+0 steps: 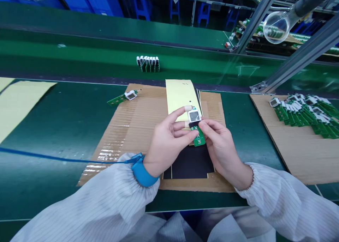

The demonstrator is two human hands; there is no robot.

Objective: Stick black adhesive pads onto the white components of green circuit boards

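L hand [169, 139] pinched green PCB [198, 138] steady, fingers part-curled, while R hand [222, 146] gripped black strip [194, 124] against it.

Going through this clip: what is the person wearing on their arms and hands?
The left sleeve and right sleeve are white with thin grey stripes and gathered elastic cuffs. A blue wrist strap circles the left wrist, trailing a blue cord. The left hand has a pale cot on one fingertip; the right hand looks bare.
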